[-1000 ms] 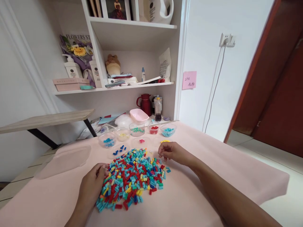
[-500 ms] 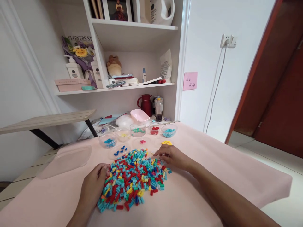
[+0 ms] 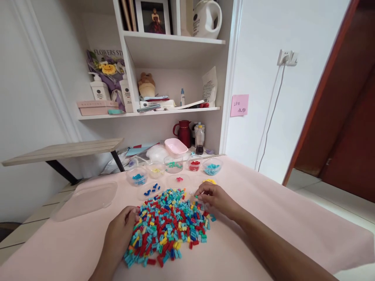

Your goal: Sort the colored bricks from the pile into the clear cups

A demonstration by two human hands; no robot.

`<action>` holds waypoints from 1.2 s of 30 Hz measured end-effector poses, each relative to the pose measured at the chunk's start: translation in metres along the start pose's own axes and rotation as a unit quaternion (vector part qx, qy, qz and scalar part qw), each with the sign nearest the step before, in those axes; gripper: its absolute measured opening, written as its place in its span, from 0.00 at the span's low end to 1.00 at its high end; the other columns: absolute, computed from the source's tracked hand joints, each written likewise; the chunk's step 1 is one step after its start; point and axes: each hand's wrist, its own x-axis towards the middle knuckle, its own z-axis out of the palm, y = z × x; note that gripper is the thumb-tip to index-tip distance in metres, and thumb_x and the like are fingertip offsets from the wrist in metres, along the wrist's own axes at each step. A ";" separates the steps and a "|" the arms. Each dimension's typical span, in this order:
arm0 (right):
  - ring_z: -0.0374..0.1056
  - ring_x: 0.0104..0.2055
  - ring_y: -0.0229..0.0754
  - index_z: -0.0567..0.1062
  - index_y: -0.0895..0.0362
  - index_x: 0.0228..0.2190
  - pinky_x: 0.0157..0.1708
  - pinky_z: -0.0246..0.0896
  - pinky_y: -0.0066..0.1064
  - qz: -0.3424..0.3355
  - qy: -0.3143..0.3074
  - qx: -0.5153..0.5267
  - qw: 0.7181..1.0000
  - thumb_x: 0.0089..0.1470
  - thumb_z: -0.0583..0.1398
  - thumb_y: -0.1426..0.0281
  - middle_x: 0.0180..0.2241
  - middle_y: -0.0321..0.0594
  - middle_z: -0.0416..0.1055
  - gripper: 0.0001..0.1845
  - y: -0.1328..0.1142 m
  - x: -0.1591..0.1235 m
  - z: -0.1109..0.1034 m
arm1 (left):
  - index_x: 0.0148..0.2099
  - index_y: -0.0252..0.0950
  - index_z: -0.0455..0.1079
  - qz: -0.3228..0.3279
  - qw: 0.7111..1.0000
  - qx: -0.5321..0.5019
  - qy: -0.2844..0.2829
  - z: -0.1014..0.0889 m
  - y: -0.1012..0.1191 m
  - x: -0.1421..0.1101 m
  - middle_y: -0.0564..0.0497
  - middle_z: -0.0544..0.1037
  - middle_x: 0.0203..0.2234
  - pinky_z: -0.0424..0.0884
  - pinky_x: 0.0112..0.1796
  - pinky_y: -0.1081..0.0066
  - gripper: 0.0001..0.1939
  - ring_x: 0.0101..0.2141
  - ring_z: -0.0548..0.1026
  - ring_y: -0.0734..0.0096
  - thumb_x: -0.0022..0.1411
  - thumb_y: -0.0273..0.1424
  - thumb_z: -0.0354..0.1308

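Green, small plastic brick (image 3: 196,196) is in the grip of the right hand (image 3: 213,197)

On a pale pink cloth (image 3: 249,249) lies a wide, loose pile of plastic bricks (image 3: 170,226), mostly red and light blue, with some yellow, green and dark blue. The right hand is at the far right edge of this pile, and its thumb and forefinger are closed on the brick. The left hand (image 3: 120,228) is at the left edge, with its fingers curled; whether it grips something, I cannot tell. Behind the pile lies a flat, clear plastic lid (image 3: 142,194), which carries several dark blue bricks (image 3: 152,190). Bright yellow bricks (image 3: 209,181) are just beyond the right hand, partly hidden by it. Farther back stand clear plastic bowls (image 3: 173,171), holding blue, pale yellow, green, red and light blue bricks.
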 end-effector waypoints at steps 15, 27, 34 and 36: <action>0.69 0.24 0.33 0.72 0.57 0.31 0.21 0.58 0.23 0.162 -0.025 0.210 0.964 0.46 0.67 0.63 0.32 0.39 0.74 0.14 -0.034 0.022 -0.011 | 0.38 0.43 0.72 -0.007 1.000 -0.021 0.008 0.003 -0.001 -0.004 0.53 0.81 0.34 0.68 0.38 0.73 0.17 0.38 0.77 0.65 0.59 0.43 0.44; 0.71 0.25 0.35 0.71 0.58 0.36 0.21 0.58 0.23 0.103 0.194 0.095 0.971 0.49 0.61 0.72 0.33 0.40 0.73 0.09 -0.043 0.179 0.034 | 0.34 0.42 0.69 0.001 0.999 -0.033 0.012 0.008 -0.006 -0.008 0.53 0.80 0.33 0.66 0.37 0.75 0.18 0.37 0.76 0.68 0.63 0.42 0.41; 0.68 0.23 0.33 0.74 0.58 0.38 0.19 0.56 0.23 0.082 0.178 0.105 0.975 0.54 0.57 0.69 0.32 0.40 0.71 0.10 -0.044 0.159 0.026 | 0.34 0.42 0.69 -0.007 0.999 -0.029 0.022 0.008 -0.002 -0.010 0.52 0.80 0.32 0.66 0.34 0.75 0.17 0.34 0.76 0.68 0.64 0.41 0.41; 0.63 0.18 0.31 0.75 0.59 0.36 0.16 0.51 0.23 0.074 0.135 0.116 0.981 0.53 0.58 0.67 0.25 0.36 0.68 0.10 -0.045 0.135 0.023 | 0.35 0.43 0.70 -0.010 0.999 -0.022 0.022 0.007 0.000 -0.010 0.53 0.80 0.33 0.66 0.36 0.74 0.16 0.37 0.77 0.67 0.63 0.40 0.42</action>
